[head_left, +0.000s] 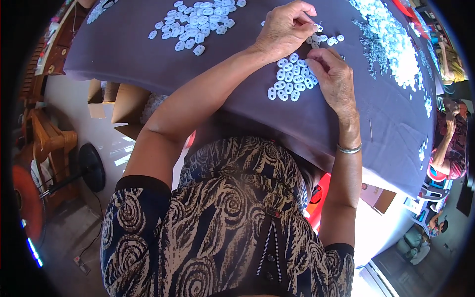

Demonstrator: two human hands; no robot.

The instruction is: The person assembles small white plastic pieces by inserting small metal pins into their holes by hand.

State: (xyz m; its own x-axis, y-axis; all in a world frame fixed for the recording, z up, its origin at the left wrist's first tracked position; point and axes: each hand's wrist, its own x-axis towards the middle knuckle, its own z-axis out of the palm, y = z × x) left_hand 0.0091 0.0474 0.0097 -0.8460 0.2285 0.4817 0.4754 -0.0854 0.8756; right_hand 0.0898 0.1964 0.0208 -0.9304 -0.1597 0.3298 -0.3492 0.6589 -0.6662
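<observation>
My left hand [286, 30] is bent over the grey cloth-covered table [123, 54], its fingertips pinched on a small white plastic piece [316, 26]. My right hand [333, 77] rests just below and to the right, fingers curled beside a small heap of white oval pieces [291, 79] and touching its edge. What the right fingers hold, if anything, is hidden. A metal bangle [350, 148] sits on my right wrist.
A second heap of white pieces [195, 22] lies at the far left, a large pile [393, 42] with small metal bits [370, 44] at the far right. Another person [450, 143] sits at the right. Cardboard boxes [126, 104], a fan [91, 168] and wooden furniture [49, 143] stand left.
</observation>
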